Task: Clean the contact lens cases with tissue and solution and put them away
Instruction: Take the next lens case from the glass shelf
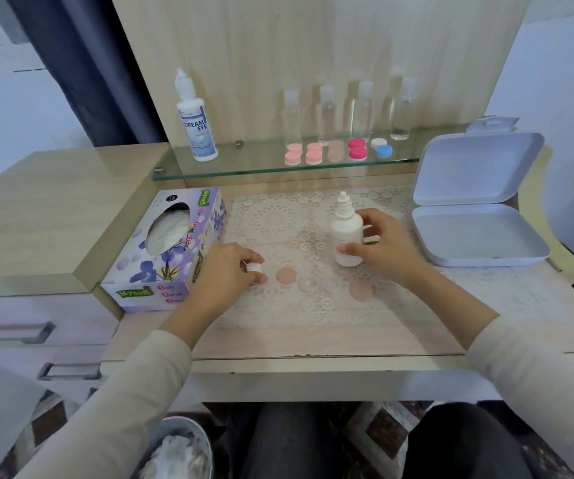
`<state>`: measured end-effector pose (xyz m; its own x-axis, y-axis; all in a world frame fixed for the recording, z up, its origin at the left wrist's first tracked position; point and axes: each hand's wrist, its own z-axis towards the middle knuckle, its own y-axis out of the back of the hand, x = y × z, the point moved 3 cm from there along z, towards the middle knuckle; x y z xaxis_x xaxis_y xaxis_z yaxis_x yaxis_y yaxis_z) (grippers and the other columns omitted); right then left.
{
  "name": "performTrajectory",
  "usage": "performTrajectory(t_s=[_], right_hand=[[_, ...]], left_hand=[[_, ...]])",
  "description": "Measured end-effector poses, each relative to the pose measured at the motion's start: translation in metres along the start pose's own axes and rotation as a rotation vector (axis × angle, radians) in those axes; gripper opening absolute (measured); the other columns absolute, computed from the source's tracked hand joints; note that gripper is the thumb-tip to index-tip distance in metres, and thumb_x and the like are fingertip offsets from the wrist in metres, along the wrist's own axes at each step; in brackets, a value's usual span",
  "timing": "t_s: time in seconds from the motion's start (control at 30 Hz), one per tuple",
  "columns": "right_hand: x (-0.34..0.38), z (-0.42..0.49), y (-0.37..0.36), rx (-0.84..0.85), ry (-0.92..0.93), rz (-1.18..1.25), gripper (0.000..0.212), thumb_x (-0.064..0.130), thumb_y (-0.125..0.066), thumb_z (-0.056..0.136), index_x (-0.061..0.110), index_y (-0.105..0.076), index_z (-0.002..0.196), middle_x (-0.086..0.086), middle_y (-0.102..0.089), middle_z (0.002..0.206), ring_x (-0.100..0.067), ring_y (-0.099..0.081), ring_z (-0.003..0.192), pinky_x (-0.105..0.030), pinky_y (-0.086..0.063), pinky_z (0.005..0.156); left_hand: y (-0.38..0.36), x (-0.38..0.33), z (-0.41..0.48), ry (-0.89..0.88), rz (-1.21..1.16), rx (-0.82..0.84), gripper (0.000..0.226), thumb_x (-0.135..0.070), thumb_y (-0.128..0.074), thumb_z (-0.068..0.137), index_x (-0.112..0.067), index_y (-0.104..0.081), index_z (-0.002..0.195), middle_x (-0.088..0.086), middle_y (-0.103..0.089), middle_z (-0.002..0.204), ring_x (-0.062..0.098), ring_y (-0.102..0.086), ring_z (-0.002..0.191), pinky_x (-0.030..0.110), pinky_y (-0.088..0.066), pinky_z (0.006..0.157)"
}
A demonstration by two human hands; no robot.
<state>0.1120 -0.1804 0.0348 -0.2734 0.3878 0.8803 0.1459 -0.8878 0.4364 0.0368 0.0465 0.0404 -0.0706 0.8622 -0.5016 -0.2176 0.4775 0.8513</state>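
R hand [382, 245] grips solution btl [347, 236] upright mid-table, L hand [228, 271] pinches cap [254, 267] clear, prob to dose open case [316, 283].

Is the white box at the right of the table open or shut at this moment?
Open. The white box has its lid raised behind the base, and the inside of both halves shows.

Four clear capped bottles [327, 114] stood in row along back of glass shelf [261, 164]. Lace mat [278, 219] lay across table middle. Dark curtain [81, 63] hung beyond far-left corner. Drawer handles [12, 331] showed below left edge.
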Motion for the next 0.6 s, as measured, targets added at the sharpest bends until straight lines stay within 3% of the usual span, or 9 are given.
performTrajectory(t_s=[0.1, 0.17, 0.3, 0.6], right_hand=[[0.002, -0.007, 0.009, -0.002, 0.033, -0.091, 0.046, 0.017, -0.079, 0.069, 0.018, -0.058, 0.109, 0.005, -0.059, 0.101, -0.014, -0.054, 0.089, -0.02, -0.042, 0.072], [0.004, -0.01, 0.012, -0.017, 0.077, -0.161, 0.047, 0.017, -0.08, 0.068, 0.017, -0.058, 0.11, 0.008, -0.056, 0.102, -0.014, -0.053, 0.091, -0.026, -0.043, 0.079], [0.005, -0.013, 0.014, 0.012, 0.155, -0.334, 0.051, 0.017, -0.079, 0.068, 0.014, -0.058, 0.114, 0.0, -0.056, 0.107, -0.016, -0.05, 0.093, -0.032, -0.041, 0.082], [0.007, -0.017, 0.015, 0.178, 0.325, -0.702, 0.047, 0.01, -0.07, 0.074, 0.01, -0.053, 0.118, -0.004, -0.055, 0.115, -0.021, -0.045, 0.099, -0.023, -0.029, 0.078]], left_hand=[[-0.004, -0.005, -0.007, -0.13, 0.06, -0.152, 0.039, -0.026, -0.075, 0.074, -0.011, -0.067, 0.109, 0.006, -0.061, 0.105, 0.023, -0.054, 0.099, 0.027, -0.038, 0.083], [-0.009, -0.016, -0.015, -0.188, 0.004, -0.202, 0.035, -0.028, -0.073, 0.076, -0.012, -0.068, 0.107, 0.002, -0.057, 0.093, 0.019, -0.052, 0.089, 0.025, -0.037, 0.078], [-0.034, -0.032, -0.028, -0.178, -0.023, -0.021, 0.041, -0.037, -0.066, 0.081, -0.02, -0.062, 0.117, -0.009, -0.047, 0.087, 0.005, -0.041, 0.078, 0.02, -0.034, 0.07], [-0.053, -0.033, -0.028, -0.075, -0.105, -0.064, 0.036, -0.043, -0.069, 0.076, -0.026, -0.067, 0.108, -0.01, -0.047, 0.084, 0.003, -0.044, 0.077, 0.018, -0.031, 0.059]])
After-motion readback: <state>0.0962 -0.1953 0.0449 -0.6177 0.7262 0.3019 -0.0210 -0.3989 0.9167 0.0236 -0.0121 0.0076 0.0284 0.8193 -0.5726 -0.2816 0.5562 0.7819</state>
